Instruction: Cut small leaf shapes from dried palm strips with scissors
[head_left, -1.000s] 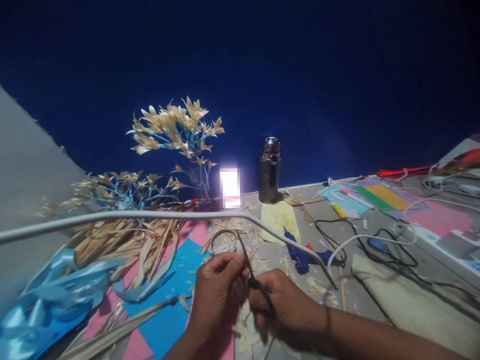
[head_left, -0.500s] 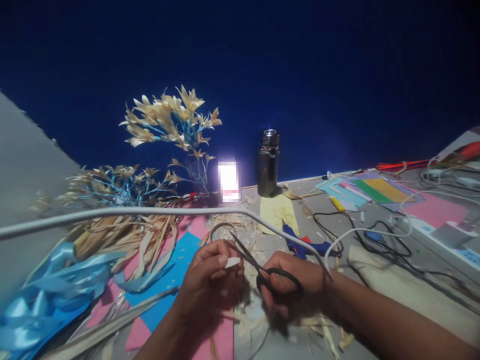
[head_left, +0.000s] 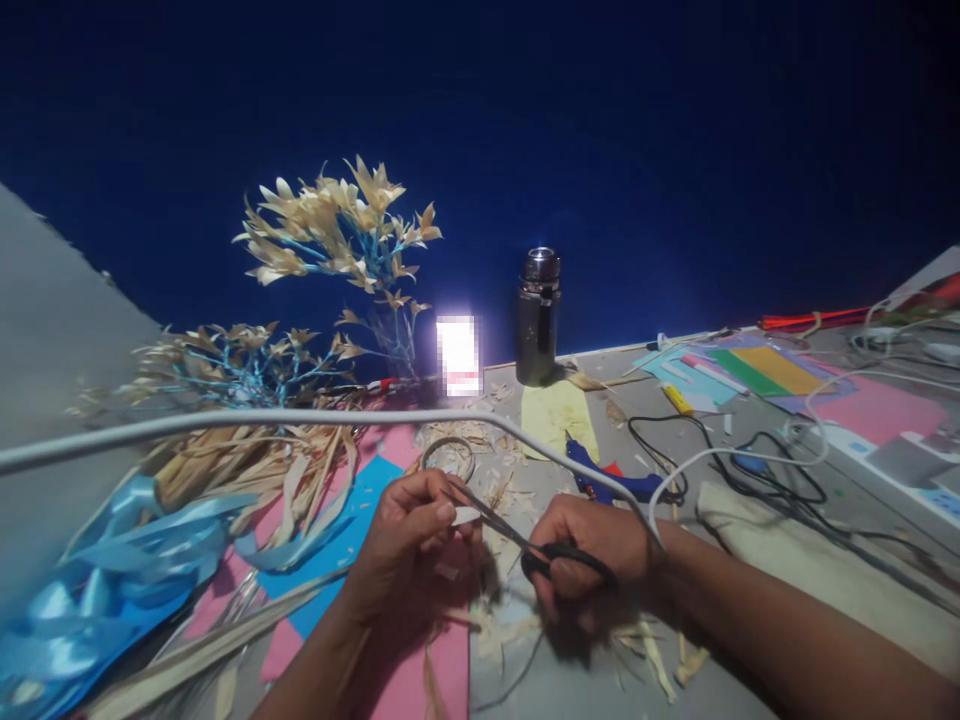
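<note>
The right hand point(head_left: 589, 545) grips the scissors point(head_left: 508, 528) by the handles above the table point(head_left: 574, 692); their long axis slants forward-left, tips at the left hand point(head_left: 416, 515), whose fingers pinch a pale piece point(head_left: 466, 515); the glue gun point(head_left: 583, 455) narrows the room just ahead

Scissors point(head_left: 517, 537) Turn Toward 10 O'Clock

A second after aiming near 11 o'clock, they now slant to 10. The right hand point(head_left: 583, 550) sits farther off toward 3 o'clock, and a pale scrap point(head_left: 466, 515) shows in the left hand point(head_left: 415, 522).
</note>
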